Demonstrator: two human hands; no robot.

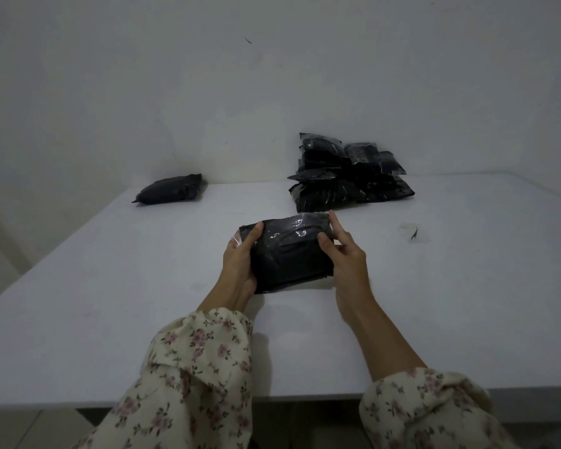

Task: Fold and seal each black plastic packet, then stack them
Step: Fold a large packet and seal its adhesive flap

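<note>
Packet (291,254) sits gripped between left hand (238,270) and right hand (348,257).

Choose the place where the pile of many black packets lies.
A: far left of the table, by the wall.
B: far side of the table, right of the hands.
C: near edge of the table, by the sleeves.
B: the pile of packets sits at the far side, right of the held packet that the left hand and right hand grip; at far left lies only a single packet.

One head-worn wide-angle view looks forward and down, near over the table (110,303).
</note>
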